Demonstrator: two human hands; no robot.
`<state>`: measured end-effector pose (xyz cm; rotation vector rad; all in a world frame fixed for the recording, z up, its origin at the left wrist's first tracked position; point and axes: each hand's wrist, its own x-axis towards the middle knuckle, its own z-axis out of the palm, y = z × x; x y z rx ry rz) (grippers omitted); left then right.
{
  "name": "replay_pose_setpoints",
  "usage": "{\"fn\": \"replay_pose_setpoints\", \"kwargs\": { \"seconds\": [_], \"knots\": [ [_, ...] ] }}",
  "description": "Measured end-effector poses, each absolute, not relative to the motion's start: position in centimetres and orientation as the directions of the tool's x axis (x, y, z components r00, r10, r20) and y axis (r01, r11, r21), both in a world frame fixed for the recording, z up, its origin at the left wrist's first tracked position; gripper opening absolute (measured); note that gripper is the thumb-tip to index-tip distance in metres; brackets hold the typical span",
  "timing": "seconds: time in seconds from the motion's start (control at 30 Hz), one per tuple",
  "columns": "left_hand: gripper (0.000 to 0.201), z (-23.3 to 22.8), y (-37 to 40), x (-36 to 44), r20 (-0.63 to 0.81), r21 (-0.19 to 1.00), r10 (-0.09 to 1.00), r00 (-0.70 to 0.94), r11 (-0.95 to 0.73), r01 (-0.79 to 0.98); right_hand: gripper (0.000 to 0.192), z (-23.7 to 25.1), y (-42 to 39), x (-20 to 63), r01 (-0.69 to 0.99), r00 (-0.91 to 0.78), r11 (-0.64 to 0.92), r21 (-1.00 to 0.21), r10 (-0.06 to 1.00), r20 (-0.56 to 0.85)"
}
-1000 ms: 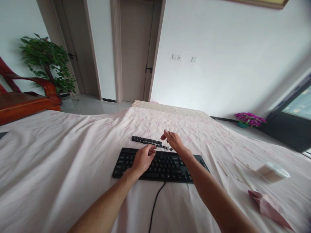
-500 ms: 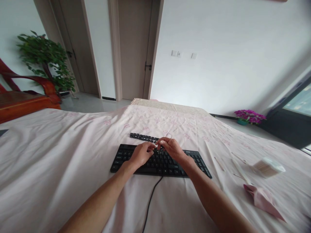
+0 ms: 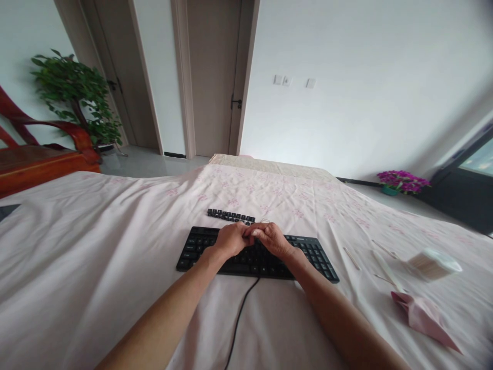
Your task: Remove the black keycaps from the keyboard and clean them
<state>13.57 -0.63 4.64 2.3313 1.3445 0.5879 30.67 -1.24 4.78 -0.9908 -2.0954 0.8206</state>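
Observation:
A black keyboard lies on the pink-white cloth, its cable running towards me. Over its upper middle, both my hands meet with fingertips touching. My left hand is closed, its fingers curled; what they pinch, if anything, is hidden. My right hand is also closed, and the thin wire loop of what looks like a keycap puller sticks out beyond its fingers. Just behind the keyboard sit loose black keycaps in rows.
On the right of the cloth lie several cotton swabs, a clear tub of swabs and a folded pink cloth. A wooden chair stands at the left. Purple flowers are on the floor by the wall.
My hands have come closer together, the left shifting slightly right, and their fingers now overlap. The wire loop has dropped lower behind my right hand. The view has shifted slightly.

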Motion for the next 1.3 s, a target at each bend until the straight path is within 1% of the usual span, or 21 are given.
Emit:
{"fn": "replay_pose_setpoints", "kwargs": {
  "seconds": [0.13, 0.23, 0.3, 0.47, 0.53, 0.6, 0.73, 0.8, 0.83, 0.9, 1.0, 1.07, 1.13, 1.23, 1.3],
  "knots": [
    [0.010, 3.7, -1.1, 14.2, 0.278, 0.500, 0.863, 0.422, -0.505, 0.703, 0.044, 3.8, -1.4, 30.4, 0.369, -0.401, 0.503, -0.782, 0.845, 0.355],
    [0.011, 3.1, -1.2, 14.4, 0.330, 0.514, 0.862, 0.385, -0.506, 0.692, 0.044, 3.6, -1.8, 30.0, 0.379, -0.318, 0.497, -0.780, 0.862, 0.395],
    [0.011, 2.9, -1.3, 14.5, 0.354, 0.530, 0.848, 0.395, -0.530, 0.662, 0.043, 3.7, -2.1, 29.8, 0.373, -0.281, 0.513, -0.773, 0.857, 0.433],
    [0.007, 2.7, -1.3, 14.4, 0.362, 0.620, 0.799, 0.479, -0.591, 0.517, 0.044, 3.9, -2.7, 29.6, 0.274, -0.148, 0.534, -0.800, 0.845, 0.514],
    [0.005, 2.6, -1.2, 14.4, 0.366, 0.672, 0.807, 0.464, -0.574, 0.468, 0.043, 3.9, -2.7, 29.7, 0.272, -0.155, 0.560, -0.783, 0.828, 0.539],
    [0.005, 2.4, -1.0, 14.3, 0.375, 0.728, 0.826, 0.422, -0.544, 0.418, 0.041, 4.0, -2.7, 29.9, 0.325, -0.200, 0.614, -0.720, 0.788, 0.582],
    [0.025, 2.0, -0.8, 14.3, 0.376, 0.799, 0.855, 0.358, -0.495, 0.342, 0.034, 4.9, -2.9, 30.3, 0.491, -0.302, 0.727, -0.480, 0.659, 0.689],
    [0.032, 1.9, -0.6, 14.3, 0.360, 0.835, 0.876, 0.319, -0.456, 0.308, 0.032, 5.6, -2.9, 30.4, 0.542, -0.332, 0.736, -0.407, 0.632, 0.701],
    [0.036, 1.9, -0.5, 14.3, 0.347, 0.858, 0.891, 0.292, -0.427, 0.286, 0.032, 5.9, -3.0, 30.4, 0.573, -0.336, 0.718, -0.395, 0.646, 0.686],
    [0.040, 1.9, -0.3, 14.2, 0.317, 0.900, 0.921, 0.225, -0.367, 0.236, 0.032, 6.5, -2.9, 30.4, 0.665, -0.319, 0.634, -0.395, 0.719, 0.618],
    [0.044, 1.8, 0.1, 14.0, 0.295, 0.936, 0.944, 0.148, -0.317, 0.154, 0.028, 6.7, -2.7, 30.1, 0.804, -0.249, 0.445, -0.395, 0.854, 0.456],
    [0.045, 1.6, 0.2, 13.9, 0.300, 0.945, 0.943, 0.148, -0.315, 0.094, 0.025, 6.3, -2.6, 29.9, 0.845, -0.208, 0.354, -0.401, 0.908, 0.364],
    [0.045, 1.5, 0.3, 13.8, 0.306, 0.947, 0.937, 0.167, -0.318, 0.053, 0.022, 5.9, -2.4, 29.6, 0.853, -0.184, 0.307, -0.423, 0.934, 0.306],
    [0.047, 1.3, 0.3, 13.9, 0.302, 0.950, 0.934, 0.189, -0.312, 0.026, 0.021, 5.5, -2.2, 29.6, 0.847, -0.157, 0.273, -0.455, 0.948, 0.276],
    [0.051, 1.4, 0.3, 14.0, 0.292, 0.952, 0.934, 0.207, -0.305, 0.031, 0.023, 5.6, -2.0, 29.9, 0.855, -0.141, 0.250, -0.455, 0.955, 0.260]
  ]
}}
